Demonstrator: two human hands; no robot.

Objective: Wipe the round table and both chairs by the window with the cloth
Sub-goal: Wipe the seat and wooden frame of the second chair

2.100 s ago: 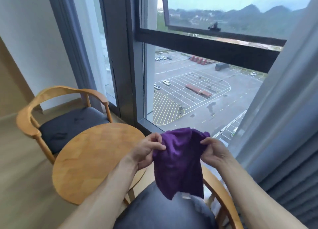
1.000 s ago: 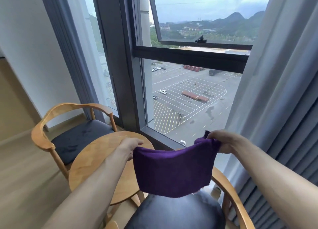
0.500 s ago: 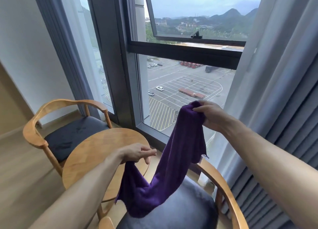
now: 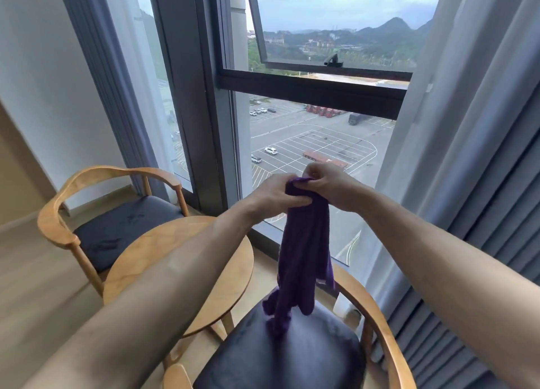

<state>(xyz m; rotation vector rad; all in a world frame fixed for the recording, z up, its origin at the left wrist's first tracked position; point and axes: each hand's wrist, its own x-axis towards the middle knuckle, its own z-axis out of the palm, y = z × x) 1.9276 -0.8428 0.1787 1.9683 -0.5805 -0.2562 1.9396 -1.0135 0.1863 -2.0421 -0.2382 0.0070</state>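
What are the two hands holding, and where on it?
Both the left hand and right hand grip the purple cloth at its bunched top end.

Nothing here can be read. The cloth (image 4: 304, 251) held up in the middle of the frame carries no label that shows. Through the window (image 4: 315, 143), upper centre, the car park has painted bay lines only, and the vehicles there are too small for any lettering.

I see two bare forearms, left hand (image 4: 274, 194) and right hand (image 4: 328, 185). Arms uncovered right to the frame edge. Fingers and wrists bare too.
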